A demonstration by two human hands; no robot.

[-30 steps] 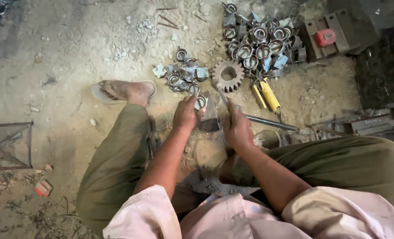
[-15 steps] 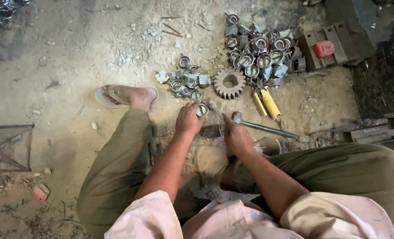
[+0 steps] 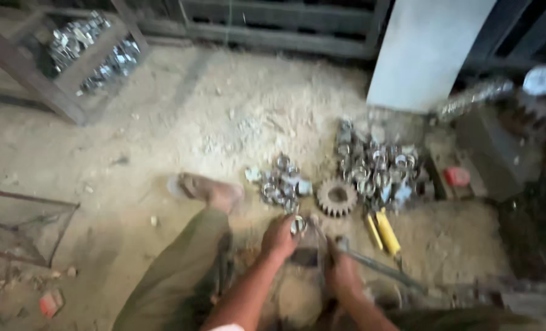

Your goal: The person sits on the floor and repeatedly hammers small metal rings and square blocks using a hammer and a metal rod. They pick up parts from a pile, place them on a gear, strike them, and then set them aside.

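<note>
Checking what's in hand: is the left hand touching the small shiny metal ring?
Touching. The head view shows the left hand with its fingertips closed around the small metal ring, no gap between them, though the picture is blurred.

Yellow-handled tools (image 3: 383,230), grey gear (image 3: 336,197)

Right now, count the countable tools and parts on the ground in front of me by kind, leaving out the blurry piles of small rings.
Toothed gear: 1
Yellow-handled tools: 2
Long metal bar: 1
Red-capped part: 1
Total: 5
</note>
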